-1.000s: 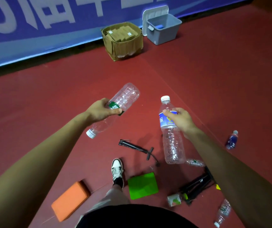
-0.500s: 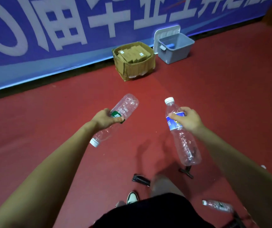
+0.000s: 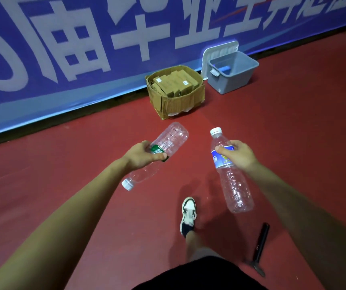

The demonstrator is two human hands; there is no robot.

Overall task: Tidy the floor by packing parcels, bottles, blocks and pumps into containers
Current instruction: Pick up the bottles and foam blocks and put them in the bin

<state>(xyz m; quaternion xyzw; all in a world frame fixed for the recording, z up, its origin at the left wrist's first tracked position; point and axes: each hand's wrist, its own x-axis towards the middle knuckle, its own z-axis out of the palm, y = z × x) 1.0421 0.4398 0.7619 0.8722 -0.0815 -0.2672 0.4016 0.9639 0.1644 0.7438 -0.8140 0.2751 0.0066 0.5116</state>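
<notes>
Bottles are held clear of the floor, one per hand, likely so that both are binned in one trip: the green bottle is clamped in the fingers of the left hand, the blue bottle in those of the right hand. The carton ahead is filled with parcels, so the bin beside it is judged the target.

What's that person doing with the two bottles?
Tidying up. The left hand holds a clear green-label bottle, the right hand a clear blue-label bottle. Ahead, by the blue banner, stand a cardboard box full of parcels and an open grey bin. A black pump lies on the red floor.
</notes>
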